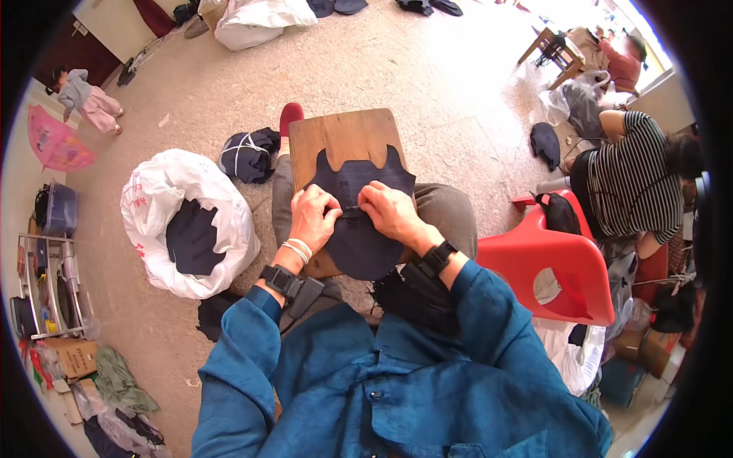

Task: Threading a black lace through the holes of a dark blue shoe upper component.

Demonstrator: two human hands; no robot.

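A dark navy cut fabric piece (359, 256), rounded at the near end and notched at the far end, lies on a wooden stool (336, 130) between my knees. My left hand (311, 221) is closed in a pinch at the middle of the fabric. Close beside it, my right hand (391, 214) pinches there too, fingertips a short gap from the left ones. A small dark strip or fold (350, 211) shows between the fingertips; its exact form is hard to make out.
On my left stand a white plastic sack (179, 164) with dark fabric inside and a tied dark bundle (252, 153). A red plastic chair (557, 267) is at my right, beside a person in a striped shirt (641, 179). A child (84, 99) stands far left, near a pink umbrella (57, 141).
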